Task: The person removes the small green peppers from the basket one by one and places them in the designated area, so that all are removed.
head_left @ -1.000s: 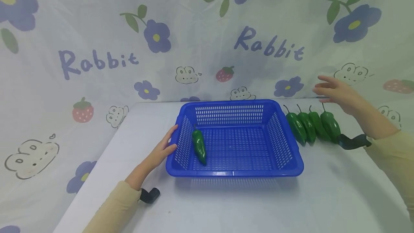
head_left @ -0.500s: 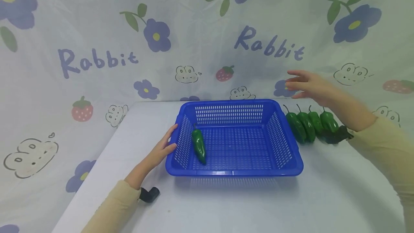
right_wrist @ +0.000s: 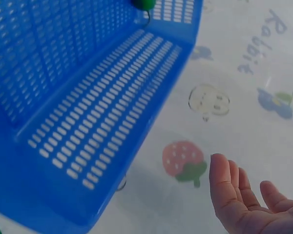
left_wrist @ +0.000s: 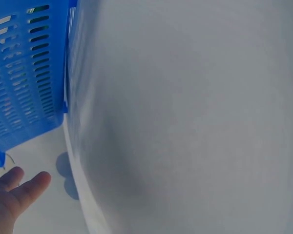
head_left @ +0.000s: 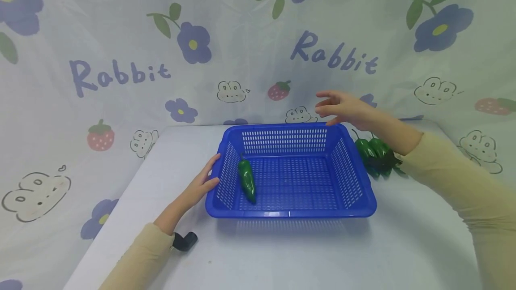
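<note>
One glossy green chili pepper (head_left: 247,180) lies lengthwise along the left side of the blue perforated plastic basket (head_left: 290,214). My left hand (head_left: 197,188) touches the basket's left rim with fingers extended. Above the basket's back right corner, my right hand (head_left: 344,108) hovers with nothing in it, its fingers loosely bent and spread. In the right wrist view that hand's fingers (right_wrist: 222,185) are apart from the basket wall. Several more green chili peppers (head_left: 364,149) lie right of the basket, partly hidden by the right forearm and its black wrist device.
The white table (head_left: 282,254) extends in front of the basket and to both sides. Behind it hangs a pale curtain (head_left: 242,66) printed with flowers, strawberries and rabbits. A black device (head_left: 185,240) sticks out from the left wrist.
My right hand has swept left, from over the loose peppers to the basket's back right corner, its forearm now covering some of them. The left hand and the pepper inside stay put.
</note>
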Available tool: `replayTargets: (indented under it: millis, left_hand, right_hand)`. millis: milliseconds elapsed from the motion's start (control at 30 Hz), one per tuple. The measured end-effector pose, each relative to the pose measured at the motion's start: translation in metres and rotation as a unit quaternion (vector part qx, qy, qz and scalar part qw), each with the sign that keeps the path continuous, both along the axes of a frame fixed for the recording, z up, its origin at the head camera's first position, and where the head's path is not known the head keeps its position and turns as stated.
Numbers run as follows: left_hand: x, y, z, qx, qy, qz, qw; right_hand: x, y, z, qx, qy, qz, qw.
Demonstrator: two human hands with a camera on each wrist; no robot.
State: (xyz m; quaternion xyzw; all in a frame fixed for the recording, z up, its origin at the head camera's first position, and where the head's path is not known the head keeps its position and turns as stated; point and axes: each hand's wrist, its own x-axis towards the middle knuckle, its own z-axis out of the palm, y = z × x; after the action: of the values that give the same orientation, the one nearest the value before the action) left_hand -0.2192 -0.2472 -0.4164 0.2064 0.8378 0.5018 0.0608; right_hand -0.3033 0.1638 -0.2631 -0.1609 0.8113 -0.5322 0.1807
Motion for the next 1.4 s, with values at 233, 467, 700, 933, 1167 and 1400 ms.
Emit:
replayTargets:
  millis: [233, 467, 700, 933, 1167, 1400]
  left_hand:
    - [-0.001, 0.0, 0.0, -0.002, 0.004, 0.002, 1.0]
    - [0.0, 0.0, 0.001, -0.005, 0.004, 0.003, 1.0]
    - [0.001, 0.0, 0.001, -0.007, 0.01, 0.002, 0.9999]
    - [0.001, 0.001, 0.0, 0.0, 0.002, 0.002, 1.0]
    - [0.001, 0.001, 0.0, -0.002, 0.002, 0.003, 1.0]
    - [0.0, 0.001, -0.001, 0.001, 0.008, 0.004, 1.0]
  right_hand:
    - [-0.003, -0.035, -0.014, -0.008, -0.009, 0.032, 0.9994]
    - [0.002, -0.064, -0.03, 0.004, -0.021, 0.054, 0.9983]
    - [0.006, -0.091, -0.052, 0.015, -0.045, 0.069, 0.9965]
    - [0.011, -0.112, -0.072, 0.001, -0.086, 0.078, 0.9933]
    - [0.011, -0.125, -0.09, -0.006, -0.107, 0.079, 0.9911]
    - [0.015, -0.14, -0.106, -0.007, -0.132, 0.068, 0.9889]
